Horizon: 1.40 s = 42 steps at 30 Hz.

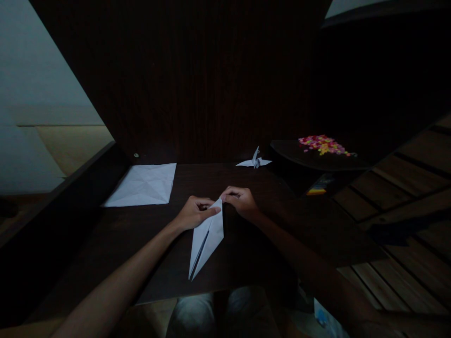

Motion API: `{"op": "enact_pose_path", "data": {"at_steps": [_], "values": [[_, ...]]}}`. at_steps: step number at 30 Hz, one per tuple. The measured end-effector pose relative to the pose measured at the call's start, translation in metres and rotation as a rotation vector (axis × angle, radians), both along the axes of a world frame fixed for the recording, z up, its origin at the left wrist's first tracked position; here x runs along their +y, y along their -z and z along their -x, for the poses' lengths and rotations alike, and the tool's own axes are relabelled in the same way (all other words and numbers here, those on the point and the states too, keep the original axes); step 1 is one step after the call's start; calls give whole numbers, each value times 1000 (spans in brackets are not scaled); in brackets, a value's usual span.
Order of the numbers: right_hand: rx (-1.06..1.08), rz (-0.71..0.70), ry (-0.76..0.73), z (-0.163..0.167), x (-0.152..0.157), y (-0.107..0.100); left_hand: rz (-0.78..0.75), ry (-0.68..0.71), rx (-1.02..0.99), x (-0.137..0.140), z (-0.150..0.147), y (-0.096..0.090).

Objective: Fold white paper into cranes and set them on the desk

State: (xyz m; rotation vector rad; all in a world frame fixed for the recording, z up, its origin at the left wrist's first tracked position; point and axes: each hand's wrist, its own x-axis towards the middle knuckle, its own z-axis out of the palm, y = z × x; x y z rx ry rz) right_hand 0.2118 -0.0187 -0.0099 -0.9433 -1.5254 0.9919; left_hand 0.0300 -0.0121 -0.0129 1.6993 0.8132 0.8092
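A white sheet of paper, folded into a long kite-shaped origami form (pixel 210 237), lies on the dark desk in front of me. Its two split points face me and its single narrow tip points away. My left hand (pixel 198 212) grips the upper left side, with the thumb flat across the paper near the tip. At the tip itself, my right hand (pixel 240 199) pinches the paper between thumb and fingers. The undersides of both hands are hidden.
Creased square white paper (pixel 144 184) lies at the left. A finished paper crane (pixel 255 162) stands by the back panel (pixel 207 94). On a raised corner shelf (pixel 289 152) sits a pile of small colourful pieces (pixel 324 145), with a yellow-ended item (pixel 316 191) below.
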Motion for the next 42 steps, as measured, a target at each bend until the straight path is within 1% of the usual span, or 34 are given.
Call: {"op": "enact_pose_path", "data": {"at_steps": [9,14,20,25,30,34,38,42], "values": [[5,8,-51,-4,-2,0,37,-9,12,-2,-1,-5],[-21,-16,-29,-3,-3,1,25,-11,12,0,0,0],[-60,-68,-9,-1,-2,-1,-29,-8,50,2,1,4],[-76,-57,-5,-1,-4,-2,-44,-23,31,2,1,6],[-105,-92,27,1,-5,-2,-53,-64,51,2,1,8],[-82,-106,28,0,-3,0,-44,-103,43,1,-1,4],[-65,-109,31,-2,-1,3,-86,-174,16,0,-2,0],[-53,-93,29,-1,0,5,-143,-182,-1,1,-1,3]]}}
